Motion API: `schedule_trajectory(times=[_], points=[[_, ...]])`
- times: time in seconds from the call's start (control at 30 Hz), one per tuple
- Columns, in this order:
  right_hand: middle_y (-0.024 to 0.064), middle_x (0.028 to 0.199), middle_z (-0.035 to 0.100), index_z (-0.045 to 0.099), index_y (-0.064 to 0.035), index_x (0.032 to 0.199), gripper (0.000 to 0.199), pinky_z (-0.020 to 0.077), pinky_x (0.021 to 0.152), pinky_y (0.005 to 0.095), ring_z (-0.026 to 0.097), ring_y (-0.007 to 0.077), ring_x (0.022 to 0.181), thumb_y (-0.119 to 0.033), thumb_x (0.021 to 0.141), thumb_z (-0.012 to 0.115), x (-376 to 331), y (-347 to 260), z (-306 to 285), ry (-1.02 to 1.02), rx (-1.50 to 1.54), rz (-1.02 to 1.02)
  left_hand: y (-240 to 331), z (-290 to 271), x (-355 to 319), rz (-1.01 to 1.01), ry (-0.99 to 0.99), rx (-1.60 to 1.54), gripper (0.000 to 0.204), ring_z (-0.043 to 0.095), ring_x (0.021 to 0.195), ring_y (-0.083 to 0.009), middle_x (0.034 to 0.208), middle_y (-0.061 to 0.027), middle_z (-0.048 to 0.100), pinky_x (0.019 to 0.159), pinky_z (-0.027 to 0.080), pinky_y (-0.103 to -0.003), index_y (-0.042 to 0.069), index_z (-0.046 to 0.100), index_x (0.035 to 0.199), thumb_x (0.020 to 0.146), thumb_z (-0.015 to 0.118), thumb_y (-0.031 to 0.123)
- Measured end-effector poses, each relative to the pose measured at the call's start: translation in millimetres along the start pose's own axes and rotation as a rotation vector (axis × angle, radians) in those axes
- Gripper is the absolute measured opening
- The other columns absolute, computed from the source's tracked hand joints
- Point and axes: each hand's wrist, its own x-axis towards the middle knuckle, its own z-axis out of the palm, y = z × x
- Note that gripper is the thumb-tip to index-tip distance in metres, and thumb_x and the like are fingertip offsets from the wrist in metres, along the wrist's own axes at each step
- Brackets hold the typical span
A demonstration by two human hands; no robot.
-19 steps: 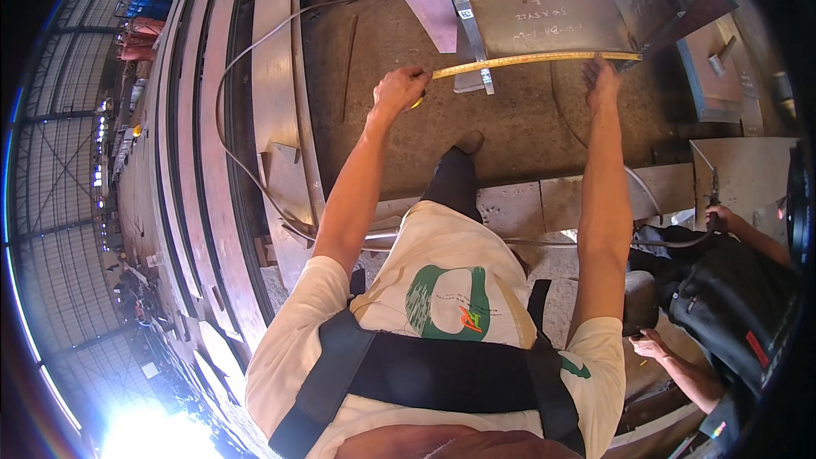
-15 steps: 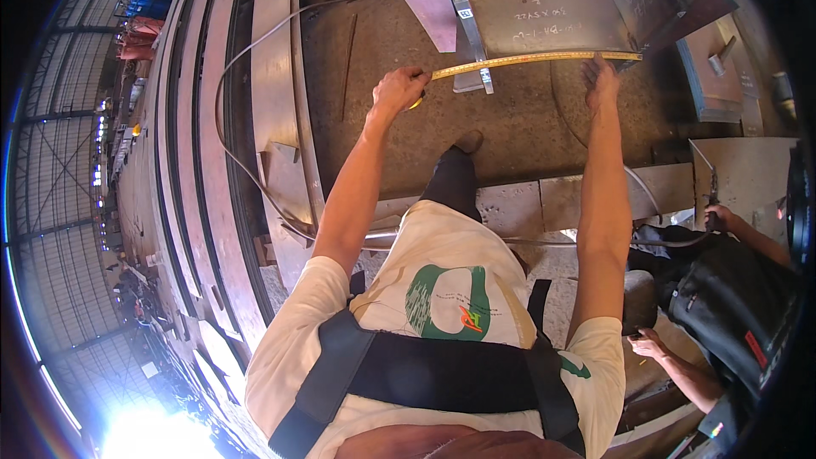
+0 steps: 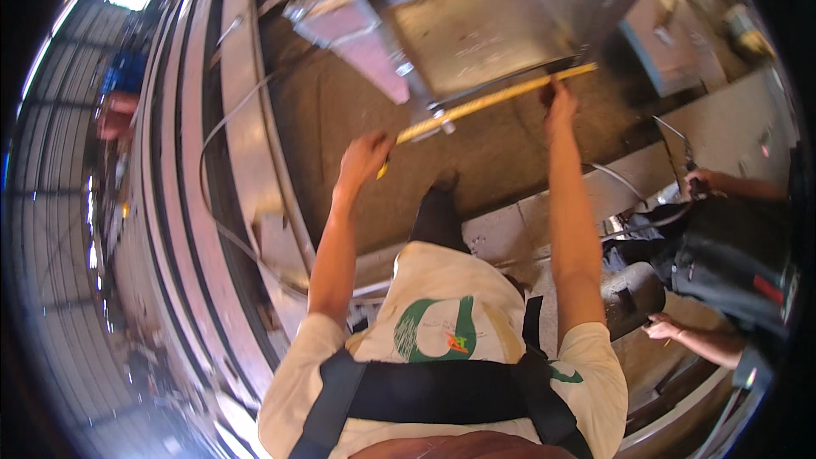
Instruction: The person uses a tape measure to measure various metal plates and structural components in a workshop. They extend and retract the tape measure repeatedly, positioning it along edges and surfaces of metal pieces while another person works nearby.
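Note:
A yellow tape measure (image 3: 489, 106) is drawn out between my two hands, its blade slanting up to the right. My left hand (image 3: 365, 160) is closed round the case end, most of which it hides; a bit of yellow shows below the fingers. Near the blade's far end, my right hand (image 3: 558, 104) has its fingers closed at the blade's edge, slightly blurred. The blade passes just in front of a steel plate (image 3: 476, 38) with chalk marks. Beneath it stands out the end of a narrow metal bar (image 3: 408, 68).
A pinkish angled steel piece (image 3: 361, 42) lies beside the plate. Long steel beams (image 3: 178, 119) run along the left, with a grey cable (image 3: 206, 149) looping over them. At right, a co-worker in dark clothes (image 3: 722, 246) holds a tool. A steel block (image 3: 663, 42) sits at the far right.
The view has tilted and shifted. The tape now slants more and lies lower left in the picture, with both my hands still on it. The co-worker stays at the right.

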Motion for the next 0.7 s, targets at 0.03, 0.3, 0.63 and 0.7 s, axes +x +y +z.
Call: schedule_trajectory(times=[0.03, 0.3, 0.63, 0.7], points=[[0.0028, 0.078, 0.061, 0.061, -0.0091, 0.095, 0.017, 0.0427, 0.061, 0.0301, 0.056, 0.0152, 0.067, -0.024, 0.089, 0.066, -8, -9, -10, 0.021, 0.018, -0.05, 10, 6, -20, 0.085, 0.037, -0.058, 0.043, 0.067, 0.084, -0.0356, 0.081, -0.0147, 0.07, 0.074, 0.05, -0.045, 0.009, 0.069, 0.1, 0.091, 0.055, 0.048], [0.0015, 0.091, 0.061, 0.054, -0.0105, 0.115, 0.028, 0.0472, 0.069, 0.03, 0.059, 0.0143, 0.08, -0.03, 0.095, 0.059, -215, -19, -82, 0.284, 0.064, 0.144, -20, 131, -97, -0.018, -0.651, -0.433, 0.037, 0.063, 0.094, -0.0189, 0.098, -0.0077, 0.07, 0.085, 0.049, -0.033, 0.006, 0.07, 0.105, 0.093, 0.059, 0.039], [0.0082, 0.085, 0.067, 0.064, 0.0008, 0.096, 0.022, 0.0511, 0.075, 0.0294, 0.063, 0.0154, 0.079, -0.021, 0.095, 0.062, -319, -10, -90, -0.107, -0.375, 0.075, 94, 145, -105, 0.377, -0.77, -0.3, 0.049, 0.06, 0.087, -0.0196, 0.092, -0.0094, 0.067, 0.078, 0.047, -0.033, 0.003, 0.068, 0.103, 0.096, 0.051, 0.049], [0.0077, 0.084, 0.067, 0.064, 0.0014, 0.097, 0.023, 0.0509, 0.077, 0.0296, 0.063, 0.0159, 0.078, -0.021, 0.095, 0.062, -313, -3, -101, -0.134, -0.407, 0.045, 115, 144, -106, 0.361, -0.76, -0.382, 0.045, 0.061, 0.085, -0.0194, 0.09, -0.0089, 0.068, 0.076, 0.047, -0.033, 0.004, 0.068, 0.099, 0.095, 0.053, 0.046]])
